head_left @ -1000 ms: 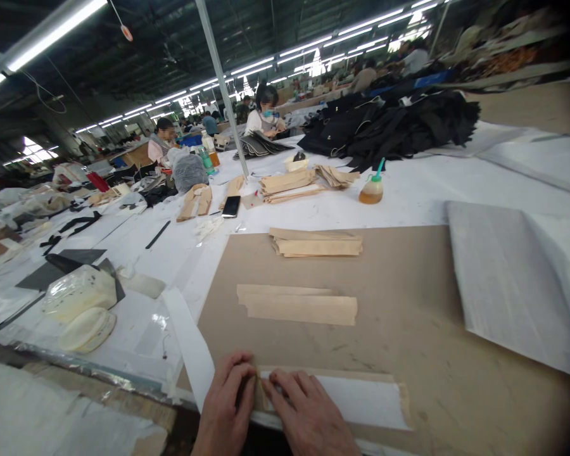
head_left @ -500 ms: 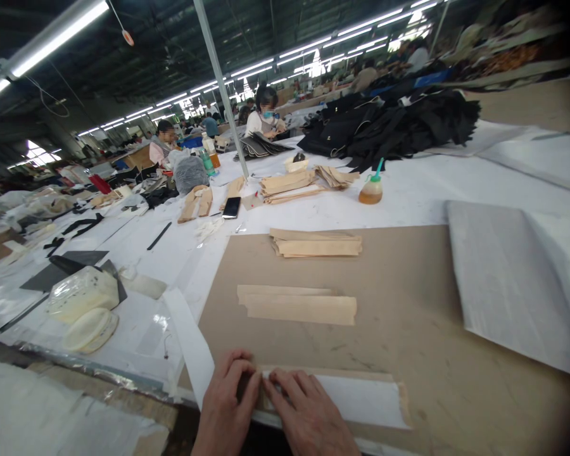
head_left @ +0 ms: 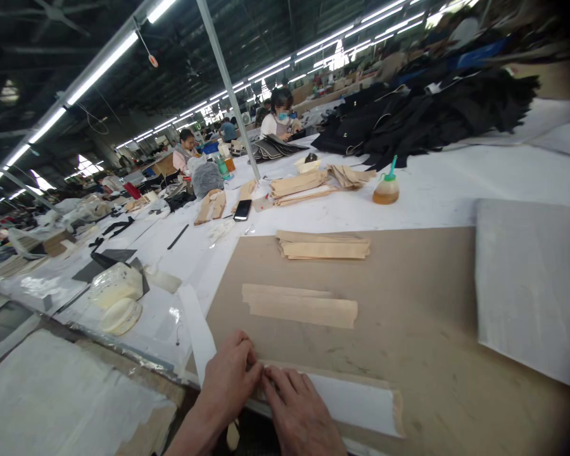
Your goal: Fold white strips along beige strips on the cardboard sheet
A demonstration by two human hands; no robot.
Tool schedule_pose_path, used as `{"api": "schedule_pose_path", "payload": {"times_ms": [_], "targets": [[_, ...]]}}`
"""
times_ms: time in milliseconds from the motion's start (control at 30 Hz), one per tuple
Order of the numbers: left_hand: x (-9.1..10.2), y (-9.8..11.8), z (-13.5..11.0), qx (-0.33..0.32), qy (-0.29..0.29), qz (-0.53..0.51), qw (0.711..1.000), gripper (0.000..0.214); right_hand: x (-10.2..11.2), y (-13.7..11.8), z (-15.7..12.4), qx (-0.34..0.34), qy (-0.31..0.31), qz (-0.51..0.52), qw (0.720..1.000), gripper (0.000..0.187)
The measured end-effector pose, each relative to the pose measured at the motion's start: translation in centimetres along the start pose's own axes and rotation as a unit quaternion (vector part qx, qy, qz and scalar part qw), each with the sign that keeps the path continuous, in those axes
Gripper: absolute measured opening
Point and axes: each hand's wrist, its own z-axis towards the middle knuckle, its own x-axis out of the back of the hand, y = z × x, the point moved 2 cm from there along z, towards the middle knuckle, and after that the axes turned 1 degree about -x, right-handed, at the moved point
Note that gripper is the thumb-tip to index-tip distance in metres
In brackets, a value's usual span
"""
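Near the table's front edge lies a tan strip (head_left: 398,405) of thin leather-like material, with a white strip (head_left: 356,400) on top of it. My left hand (head_left: 230,373) is closed at the strip's left end, thumb and fingers pinched together there. Close beside it my right hand (head_left: 297,402) has its fingertips pinched on the same end and its palm over the strip. Both hands cover that end, so its edge is hidden. Beyond them two overlapping tan strips (head_left: 304,307) lie flat, and a stack of tan strips (head_left: 325,246) sits farther back.
A brown board (head_left: 437,304) lies under the strips, with a grey sheet (head_left: 532,285) at right. Behind stand a bottle of amber liquid (head_left: 386,190), a phone (head_left: 242,210) and a black fabric pile (head_left: 422,114). A tub (head_left: 116,285) sits left; co-workers sit across the table.
The view has swung left, so things sit farther right in it. My left hand has turned and its fingers have drawn closer together at the strip's end; my right hand stays there.
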Motion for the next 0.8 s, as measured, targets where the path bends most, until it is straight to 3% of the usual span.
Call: {"api": "schedule_pose_path", "payload": {"times_ms": [233,433,600,800], "targets": [[0.4,1.2,0.4,0.015,-0.031,0.106,0.994,0.012,1.0,-0.1,0.7,-0.001,0.012,0.002,1.0,0.047],[-0.4,2.7,0.0,0.022,-0.018,0.16,0.987,0.017,1.7,0.0,1.0,-0.007,0.001,0.018,1.0,0.029],[-1.2,2.6,-0.5,0.036,0.016,0.127,0.991,0.017,1.8,-0.1,1.1,-0.009,0.015,0.028,0.999,0.027],[-2.6,0.5,-0.8,0.086,0.092,-0.001,0.992,0.017,1.8,0.0,1.1,-0.012,0.018,0.012,1.0,0.034]]}}
